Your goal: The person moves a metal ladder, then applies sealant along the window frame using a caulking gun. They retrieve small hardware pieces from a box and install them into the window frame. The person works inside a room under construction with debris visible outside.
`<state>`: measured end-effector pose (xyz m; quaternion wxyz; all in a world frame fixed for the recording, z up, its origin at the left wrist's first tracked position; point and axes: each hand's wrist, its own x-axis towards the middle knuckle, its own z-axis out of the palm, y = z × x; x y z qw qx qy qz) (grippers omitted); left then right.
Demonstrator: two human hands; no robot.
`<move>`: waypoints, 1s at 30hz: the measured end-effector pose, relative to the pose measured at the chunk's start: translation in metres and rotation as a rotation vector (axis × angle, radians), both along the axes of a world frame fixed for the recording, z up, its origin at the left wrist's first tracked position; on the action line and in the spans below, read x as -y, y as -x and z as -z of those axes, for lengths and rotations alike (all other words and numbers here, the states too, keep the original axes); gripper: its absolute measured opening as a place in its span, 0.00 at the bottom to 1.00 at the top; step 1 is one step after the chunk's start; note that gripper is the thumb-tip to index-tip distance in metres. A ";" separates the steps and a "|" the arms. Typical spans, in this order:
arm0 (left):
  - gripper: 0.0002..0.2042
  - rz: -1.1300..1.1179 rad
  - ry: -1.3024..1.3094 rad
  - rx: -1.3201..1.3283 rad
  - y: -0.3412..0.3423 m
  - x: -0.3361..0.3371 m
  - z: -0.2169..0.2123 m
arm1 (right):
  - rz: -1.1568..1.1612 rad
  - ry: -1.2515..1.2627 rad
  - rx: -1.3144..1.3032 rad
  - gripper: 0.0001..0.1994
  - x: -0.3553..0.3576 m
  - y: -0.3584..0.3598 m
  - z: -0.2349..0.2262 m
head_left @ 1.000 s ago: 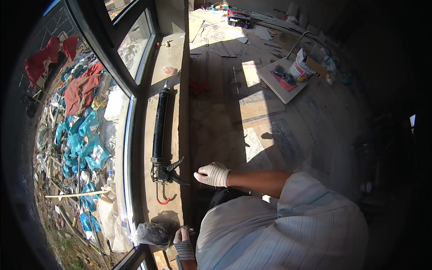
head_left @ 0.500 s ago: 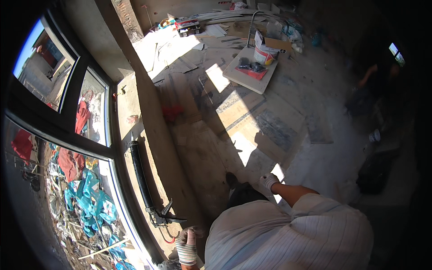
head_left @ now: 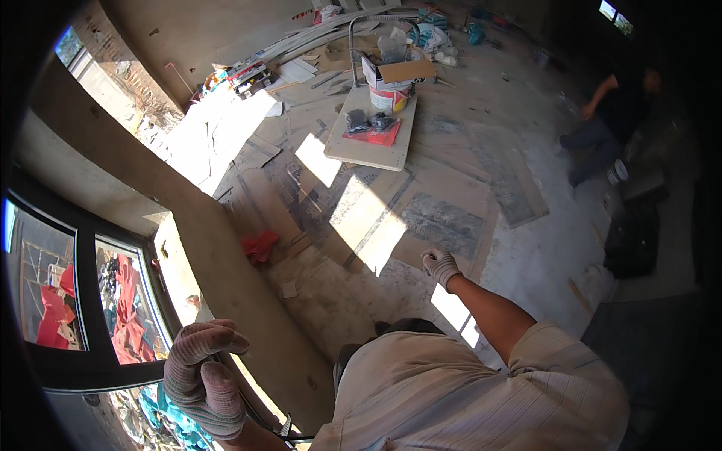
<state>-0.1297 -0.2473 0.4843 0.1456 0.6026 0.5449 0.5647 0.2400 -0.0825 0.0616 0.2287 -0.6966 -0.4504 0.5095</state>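
My left hand point(head_left: 207, 379), in a pale knitted glove, is raised in front of the window sill point(head_left: 177, 263). Its fingers are bent, with a gap between them and the thumb, and nothing shows in it. Mostly hidden behind this hand and forearm, a black caulking gun lies on the sill; only a bit of its handle end point(head_left: 286, 425) peeks out. My right hand point(head_left: 441, 269), gloved too, hangs over the floor at my right with fingers curled in. Whatever it holds, if anything, is hidden.
A dark-framed window point(head_left: 89, 289) is at the left, with rubbish beyond it. Ahead stands a flatbed trolley point(head_left: 342, 146) carrying a bucket point(head_left: 389, 100) and a carton. Cardboard sheets point(head_left: 444, 225) and a red bag point(head_left: 260, 246) lie on the floor. Another person point(head_left: 613, 113) is at the right.
My left hand has risen away from the caulking gun's handle end and come nearer. The view has turned, so window and trolley appear further left. My right arm reaches further out.
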 end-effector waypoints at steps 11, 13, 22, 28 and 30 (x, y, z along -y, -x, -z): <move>0.18 0.631 -0.425 -0.729 -0.003 -0.226 -0.124 | 0.141 0.595 0.374 0.09 0.142 -0.189 0.163; 0.17 0.663 -0.452 -0.761 -0.007 -0.271 -0.116 | 0.574 0.661 0.135 0.07 0.133 -0.165 0.141; 0.15 0.805 -0.555 -0.733 -0.061 -0.492 -0.118 | 0.807 0.068 -0.106 0.10 -0.069 -0.122 -0.031; 0.13 0.878 -0.540 -0.748 -0.145 -0.608 -0.110 | 0.787 -0.111 -0.038 0.16 -0.115 -0.162 -0.038; 0.12 0.876 -0.516 -0.776 -0.168 -0.635 -0.107 | 0.860 0.026 -0.095 0.15 -0.124 -0.175 -0.010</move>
